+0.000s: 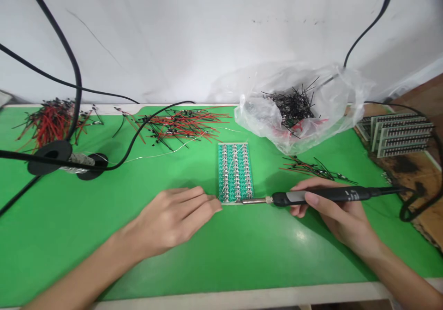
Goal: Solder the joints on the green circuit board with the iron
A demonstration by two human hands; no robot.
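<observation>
A green circuit board point(230, 171) with rows of small soldered parts lies flat on the green mat. My right hand point(332, 208) holds a black soldering iron point(321, 195) like a pen, its metal tip at the board's lower edge. At the board's lower left corner is my left hand point(183, 215), fingers drawn together. Thin solder wire point(152, 156) runs from a spool point(81, 161), loops over the board and comes down to those left fingertips, which appear to pinch it. The exact grip is hidden under the fingers.
Red and black leaded parts lie in piles at the far left point(51, 123) and back middle point(183, 123). A clear plastic bag point(256, 118) holds black leads. Several finished-looking boards point(403, 137) stand at right. Black cables point(74, 65) cross the left side.
</observation>
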